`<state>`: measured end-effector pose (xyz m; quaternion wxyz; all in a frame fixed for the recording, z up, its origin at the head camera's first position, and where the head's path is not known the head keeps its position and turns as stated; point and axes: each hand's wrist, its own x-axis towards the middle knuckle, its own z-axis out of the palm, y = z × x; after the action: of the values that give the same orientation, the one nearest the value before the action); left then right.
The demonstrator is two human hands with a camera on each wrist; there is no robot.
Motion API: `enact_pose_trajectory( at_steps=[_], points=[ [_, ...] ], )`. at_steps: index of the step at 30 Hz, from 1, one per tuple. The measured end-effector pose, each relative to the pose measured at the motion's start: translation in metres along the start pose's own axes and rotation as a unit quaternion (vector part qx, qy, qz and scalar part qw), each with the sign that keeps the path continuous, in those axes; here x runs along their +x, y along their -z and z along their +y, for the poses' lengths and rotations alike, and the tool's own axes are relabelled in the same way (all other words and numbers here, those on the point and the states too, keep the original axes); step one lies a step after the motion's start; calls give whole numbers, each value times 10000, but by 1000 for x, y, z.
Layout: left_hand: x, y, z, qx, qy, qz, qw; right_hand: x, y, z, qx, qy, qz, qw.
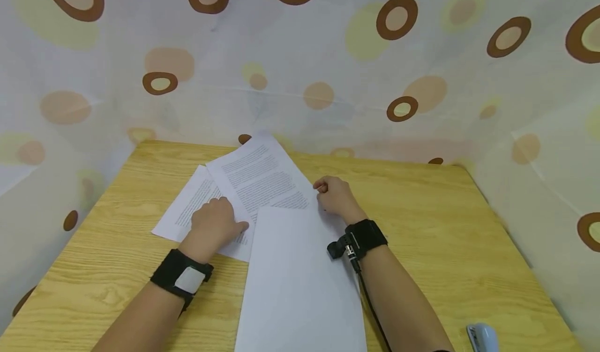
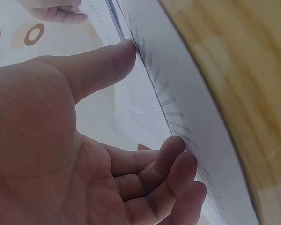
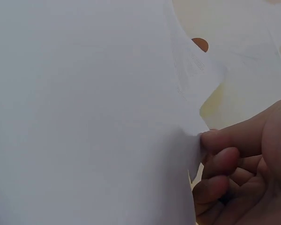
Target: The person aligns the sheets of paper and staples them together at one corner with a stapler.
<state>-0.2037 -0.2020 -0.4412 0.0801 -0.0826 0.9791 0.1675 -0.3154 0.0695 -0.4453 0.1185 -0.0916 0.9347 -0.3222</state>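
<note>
My right hand point(image 1: 336, 196) pinches the right edge of a sheet of paper between thumb and fingers; in the right wrist view the paper point(image 3: 178, 154) bends at the fingertips. A printed sheet point(image 1: 262, 177) slants toward the back of the table, its far end near the wall. Partly beneath it, at left, lies another printed sheet point(image 1: 194, 206). On these printed sheets rests my left hand point(image 1: 213, 222), thumb spread to the right and fingers loosely bent, their tips touching the paper. A blank white sheet point(image 1: 300, 284) covers the near end of the slanted one.
A pale blue stapler point(image 1: 483, 337) sits at the table's near right edge. The wooden table point(image 1: 422, 211) is bordered by a patterned cloth wall point(image 1: 281, 55) at the back and sides. A black cable point(image 1: 370, 300) runs from the right wrist strap along the forearm.
</note>
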Motion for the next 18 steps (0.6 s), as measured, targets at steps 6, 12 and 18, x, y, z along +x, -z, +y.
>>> enact_pose_trajectory(
  at_steps=[6, 12, 18],
  points=[
    [1, 0, -3, -147, 22, -55, 9999, -1, -4, 7, 426, 448, 128, 9980],
    [1, 3, -5, -332, -72, -106, 9994, -5, -6, 10, 1139, 906, 251, 9890],
    [4, 6, -8, -681, -300, 6, 9972, -8, -4, 10, 1466, 1043, 288, 9833]
  ],
)
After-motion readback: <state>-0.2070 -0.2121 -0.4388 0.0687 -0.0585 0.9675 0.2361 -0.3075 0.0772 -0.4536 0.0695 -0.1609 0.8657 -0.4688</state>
